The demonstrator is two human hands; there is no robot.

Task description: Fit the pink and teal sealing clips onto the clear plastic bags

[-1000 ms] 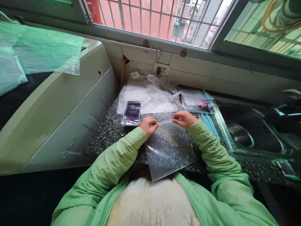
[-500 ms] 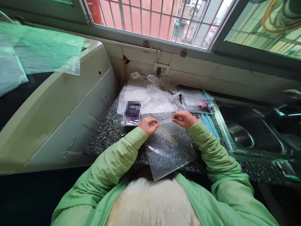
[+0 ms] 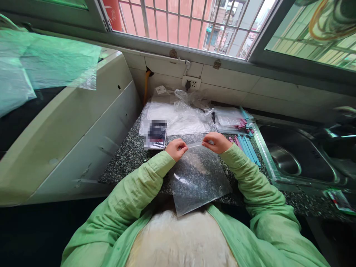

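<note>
A clear plastic zip bag (image 3: 198, 178) lies over the front edge of a speckled granite counter (image 3: 128, 157). My left hand (image 3: 175, 149) pinches the left end of the bag's top strip. At the right end of the same strip my right hand (image 3: 217, 142) pinches it too. The strip is stretched between both hands. Both arms are in light green sleeves.
A pile of clear bags (image 3: 178, 115) lies behind the hands, with a small dark card (image 3: 156, 134) to the left. Pink and blue strips (image 3: 246, 142) lie beside a steel sink (image 3: 292, 155) on the right. A white appliance (image 3: 63, 126) stands to the left, below a barred window (image 3: 180, 22).
My right hand has slid slightly left along the strip, and the bag has shifted a little with it. The left hand has hardly moved.
</note>
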